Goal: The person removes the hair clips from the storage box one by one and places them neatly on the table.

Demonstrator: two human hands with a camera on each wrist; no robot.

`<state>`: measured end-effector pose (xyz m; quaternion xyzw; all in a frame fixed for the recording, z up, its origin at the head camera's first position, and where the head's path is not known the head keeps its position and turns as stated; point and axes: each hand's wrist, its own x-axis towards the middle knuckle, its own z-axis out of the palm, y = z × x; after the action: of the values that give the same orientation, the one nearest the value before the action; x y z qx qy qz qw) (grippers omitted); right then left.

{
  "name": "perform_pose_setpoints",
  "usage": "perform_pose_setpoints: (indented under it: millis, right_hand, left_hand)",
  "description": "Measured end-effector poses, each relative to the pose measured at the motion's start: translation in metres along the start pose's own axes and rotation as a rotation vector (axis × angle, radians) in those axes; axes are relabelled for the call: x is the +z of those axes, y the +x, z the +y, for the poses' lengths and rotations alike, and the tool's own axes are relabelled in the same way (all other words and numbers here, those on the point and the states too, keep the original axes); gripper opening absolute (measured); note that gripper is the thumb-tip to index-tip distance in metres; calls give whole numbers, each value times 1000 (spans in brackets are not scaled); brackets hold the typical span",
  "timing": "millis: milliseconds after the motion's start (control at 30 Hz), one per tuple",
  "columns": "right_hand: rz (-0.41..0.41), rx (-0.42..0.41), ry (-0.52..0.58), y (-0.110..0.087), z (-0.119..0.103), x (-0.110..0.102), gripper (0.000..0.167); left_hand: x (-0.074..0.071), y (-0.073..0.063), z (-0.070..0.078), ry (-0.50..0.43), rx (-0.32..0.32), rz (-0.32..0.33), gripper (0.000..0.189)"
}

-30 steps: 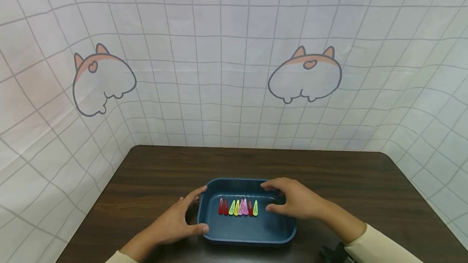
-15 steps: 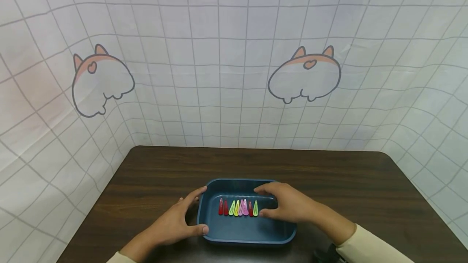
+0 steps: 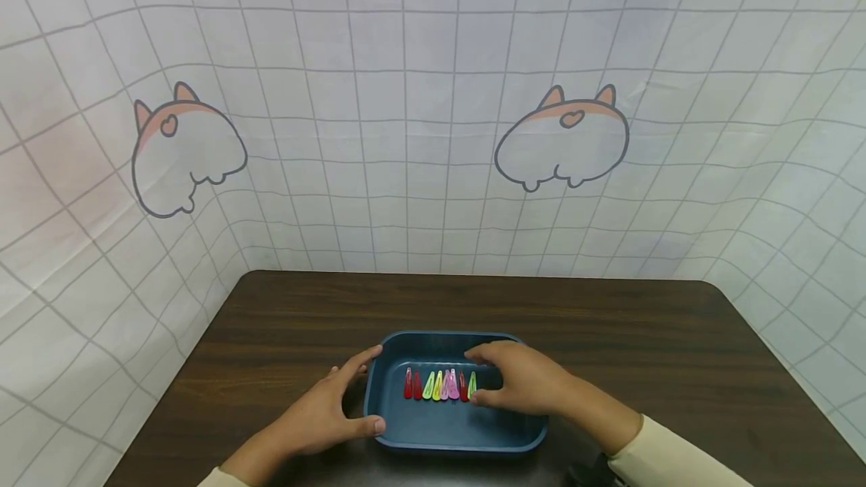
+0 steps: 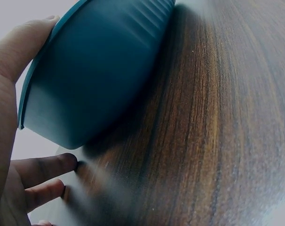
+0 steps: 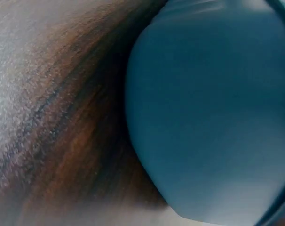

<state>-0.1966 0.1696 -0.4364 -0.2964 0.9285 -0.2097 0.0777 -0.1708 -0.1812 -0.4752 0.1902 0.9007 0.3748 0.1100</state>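
Observation:
A row of snap hair clips (image 3: 437,385) in red, green, yellow and pink lies inside a dark blue tray (image 3: 460,438). My left hand (image 3: 321,410) spans the tray's left end, thumb and index finger spread and touching its rim. In the left wrist view, the thumb (image 4: 21,46) lies over the rim while other fingers reach down near the tabletop. Over the tray's right part, my right hand (image 3: 524,380) has its thumb and fingers apart. Its thumb tip overlaps the rightmost green hair clip (image 3: 472,382). Only the tray's outer wall (image 5: 208,113) shows in the right wrist view.
The tray stands on a dark wood-grain table (image 3: 338,299) with rounded far corners. A white grid-patterned cloth (image 3: 379,134) with cartoon animal drawings hangs behind and at the sides. A dark object (image 3: 587,474), partly cut off, is under the right sleeve.
My right hand has moved left over the tray, its thumb coming up to the rightmost green hair clip. The left hand and the tray have stayed in place.

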Motion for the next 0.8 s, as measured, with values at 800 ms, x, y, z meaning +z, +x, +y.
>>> perform_pose_setpoints:
  millis: [800]
  right_hand:
    - [34, 76, -342, 7, -4, 19, 62]
  left_hand:
    - [2, 0, -3, -6, 12, 7, 97]
